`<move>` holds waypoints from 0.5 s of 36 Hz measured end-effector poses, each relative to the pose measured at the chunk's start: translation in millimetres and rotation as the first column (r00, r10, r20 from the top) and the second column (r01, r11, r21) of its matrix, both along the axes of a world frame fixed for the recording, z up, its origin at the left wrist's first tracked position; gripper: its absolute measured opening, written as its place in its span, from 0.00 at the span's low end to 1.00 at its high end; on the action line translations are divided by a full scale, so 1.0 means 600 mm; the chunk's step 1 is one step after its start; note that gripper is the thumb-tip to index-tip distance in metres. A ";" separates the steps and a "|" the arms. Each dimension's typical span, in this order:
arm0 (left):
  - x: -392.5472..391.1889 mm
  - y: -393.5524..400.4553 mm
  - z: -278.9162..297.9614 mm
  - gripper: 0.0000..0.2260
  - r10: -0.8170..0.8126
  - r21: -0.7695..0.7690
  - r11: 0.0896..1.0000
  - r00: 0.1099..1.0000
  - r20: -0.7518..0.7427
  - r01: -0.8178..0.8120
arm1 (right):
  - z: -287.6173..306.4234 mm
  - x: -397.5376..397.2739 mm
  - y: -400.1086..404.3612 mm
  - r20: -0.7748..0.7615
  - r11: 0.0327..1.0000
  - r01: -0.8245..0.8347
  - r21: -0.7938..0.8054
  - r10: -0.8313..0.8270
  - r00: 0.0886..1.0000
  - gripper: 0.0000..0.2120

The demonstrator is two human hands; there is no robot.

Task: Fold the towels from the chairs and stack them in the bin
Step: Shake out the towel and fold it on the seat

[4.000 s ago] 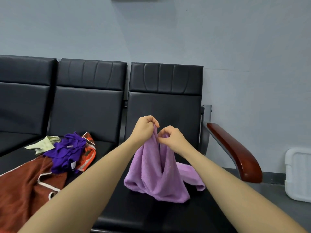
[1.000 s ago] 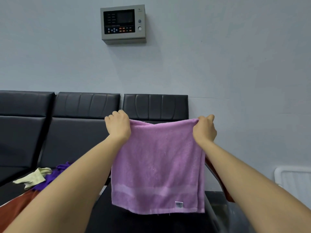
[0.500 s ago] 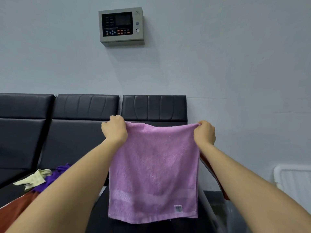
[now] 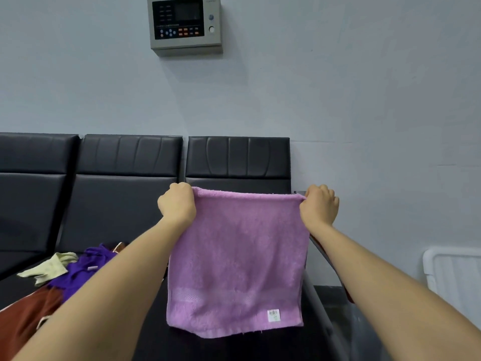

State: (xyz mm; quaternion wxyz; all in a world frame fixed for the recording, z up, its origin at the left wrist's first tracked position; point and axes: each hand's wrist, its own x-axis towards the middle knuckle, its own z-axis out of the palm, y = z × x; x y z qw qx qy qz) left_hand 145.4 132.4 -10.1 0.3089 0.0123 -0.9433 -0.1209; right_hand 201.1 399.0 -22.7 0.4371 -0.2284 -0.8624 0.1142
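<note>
Black padded chairs [image 4: 130, 178] behind fluffy lilac towel [image 4: 236, 261], hands pinching corners

Open air above the black chairs [image 4: 125, 204]. The lilac towel [image 4: 236, 259] hangs as a curtain over the right seat; 3 loose cloths [image 4: 65, 272] crowd the left seats; the white bin [image 4: 453, 280] sits far right.

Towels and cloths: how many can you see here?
4: a lilac terry towel held up by both hands; a pale green cloth, a purple cloth and a rust-brown towel piled on the seats, left. Others may lie hidden.
</note>
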 end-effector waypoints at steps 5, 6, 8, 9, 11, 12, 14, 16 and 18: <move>-0.015 0.005 -0.030 0.07 -0.022 0.096 0.995 0.999 0.028 0.019 | -0.017 -0.009 -0.004 -0.057 0.980 -0.088 -0.176 0.079 0.995 0.08; -0.018 0.005 -0.035 0.07 -0.031 0.132 0.991 0.999 0.036 0.026 | -0.021 -0.012 -0.004 -0.061 0.975 -0.095 -0.203 0.085 0.995 0.09; -0.028 0.006 -0.045 0.08 -0.050 0.223 0.974 0.997 0.065 0.034 | -0.033 -0.024 -0.001 -0.048 0.966 -0.098 -0.239 0.089 0.995 0.10; -0.036 0.007 -0.050 0.08 -0.063 0.275 0.961 0.995 0.082 0.038 | -0.040 -0.030 0.001 -0.036 0.964 -0.098 -0.248 0.092 0.995 0.11; -0.053 0.007 -0.059 0.10 -0.106 0.394 0.917 0.989 0.104 0.057 | -0.051 -0.041 0.004 -0.008 0.963 -0.097 -0.253 0.098 0.995 0.13; -0.061 0.008 -0.064 0.11 -0.135 0.461 0.884 0.985 0.104 0.073 | -0.056 -0.046 0.005 0.009 0.965 -0.091 -0.246 0.096 0.995 0.13; -0.074 0.007 -0.071 0.12 -0.187 0.582 0.806 0.980 0.073 0.110 | -0.063 -0.053 0.005 0.030 0.968 -0.088 -0.235 0.098 0.995 0.13; -0.088 0.009 -0.080 0.15 -0.225 0.654 0.743 0.973 0.045 0.142 | -0.073 -0.070 0.006 0.019 0.958 -0.100 -0.267 0.109 0.994 0.13; -0.097 0.011 -0.088 0.16 -0.264 0.713 0.679 0.964 0.020 0.171 | -0.080 -0.087 0.007 -0.042 0.927 -0.143 -0.346 0.137 0.990 0.15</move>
